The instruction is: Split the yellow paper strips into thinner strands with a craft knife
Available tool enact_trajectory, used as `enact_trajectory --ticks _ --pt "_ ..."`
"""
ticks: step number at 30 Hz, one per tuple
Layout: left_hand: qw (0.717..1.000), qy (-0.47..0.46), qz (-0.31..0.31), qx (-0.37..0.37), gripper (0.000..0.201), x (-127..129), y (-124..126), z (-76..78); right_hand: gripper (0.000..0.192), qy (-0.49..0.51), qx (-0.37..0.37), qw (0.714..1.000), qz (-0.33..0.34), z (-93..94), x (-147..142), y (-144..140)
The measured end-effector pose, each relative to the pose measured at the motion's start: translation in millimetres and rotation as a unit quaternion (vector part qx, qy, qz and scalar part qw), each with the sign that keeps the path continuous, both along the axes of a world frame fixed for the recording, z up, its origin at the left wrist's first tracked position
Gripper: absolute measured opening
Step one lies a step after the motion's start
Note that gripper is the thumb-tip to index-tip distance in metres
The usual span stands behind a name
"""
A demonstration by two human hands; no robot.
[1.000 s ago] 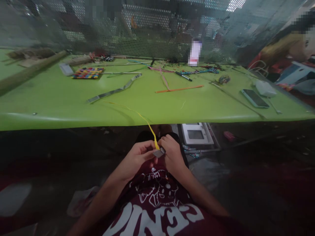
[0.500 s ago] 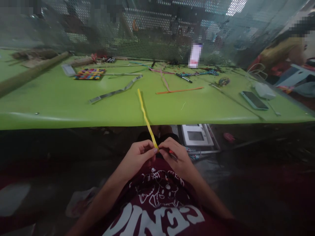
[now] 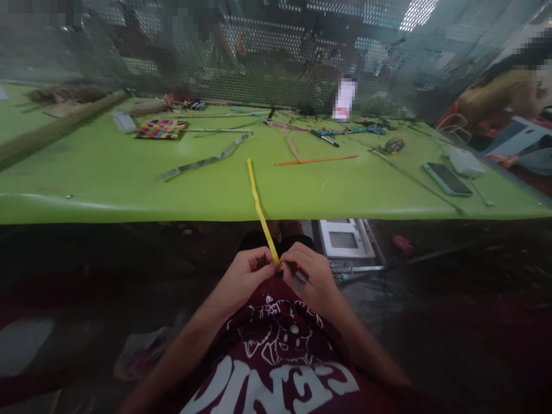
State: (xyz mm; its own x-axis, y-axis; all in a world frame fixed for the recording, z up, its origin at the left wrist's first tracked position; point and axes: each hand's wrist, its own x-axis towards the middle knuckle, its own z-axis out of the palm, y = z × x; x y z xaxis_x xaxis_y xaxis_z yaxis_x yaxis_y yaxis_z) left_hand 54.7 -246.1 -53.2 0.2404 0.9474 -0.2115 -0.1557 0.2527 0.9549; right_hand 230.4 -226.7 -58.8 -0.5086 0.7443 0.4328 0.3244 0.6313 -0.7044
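Observation:
A narrow yellow strip [image 3: 260,210] runs from my lap up over the table edge, its far end standing above the green surface. My left hand [image 3: 254,270] pinches its near end between thumb and forefinger. Close against that end, the thumb and forefinger of my right hand [image 3: 308,270] are bent together; whether they grip the strip too is hidden. Tucked in the curled fingers of my right hand is a small red and dark object [image 3: 302,269], mostly covered, its kind unclear.
On the green table [image 3: 215,195] lie a grey strip [image 3: 207,161], an orange strip [image 3: 317,160], a colourful woven piece [image 3: 159,129], a pen [image 3: 325,138] and a phone [image 3: 447,179]. A bamboo pole [image 3: 64,126] rests at left. Perforated metal [image 3: 259,86] stands behind.
The view has shifted slightly. Both hands remain together at the strip's near end, and the right fingers have moved a little. The strip's far end now appears slightly further right.

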Motion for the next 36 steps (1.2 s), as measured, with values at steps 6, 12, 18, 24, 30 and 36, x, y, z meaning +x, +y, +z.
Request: enact_trajectory --ticks 6,12,18,24,30,36 --pt "1.0 -0.011 -0.023 0.008 0.018 2 -4 -1.2 0.017 -0.05 0.023 0.998 0.023 16.3 8 11" --pt "0.998 0.014 -0.062 -0.016 0.015 6 -7 0.3 0.007 -0.115 0.101 0.988 -0.004 36.9 11 33" --pt "0.993 0.031 -0.116 0.007 0.02 11 -10 0.9 0.007 -0.22 0.125 0.955 -0.155 46.7 -4 61" --pt "0.986 0.033 -0.165 0.019 0.019 10 -18 -2.3 0.005 -0.316 0.166 0.892 -0.276 69.9 -11 78" --pt "0.963 0.013 -0.247 0.103 0.023 5 -26 -1.7 0.014 -0.371 0.215 0.832 -0.352 105.3 -6 114" --pt "0.946 0.039 -0.291 0.139 0.019 1 -35 -12.4 0.023 -0.344 0.184 0.827 -0.406 150.6 20 176"
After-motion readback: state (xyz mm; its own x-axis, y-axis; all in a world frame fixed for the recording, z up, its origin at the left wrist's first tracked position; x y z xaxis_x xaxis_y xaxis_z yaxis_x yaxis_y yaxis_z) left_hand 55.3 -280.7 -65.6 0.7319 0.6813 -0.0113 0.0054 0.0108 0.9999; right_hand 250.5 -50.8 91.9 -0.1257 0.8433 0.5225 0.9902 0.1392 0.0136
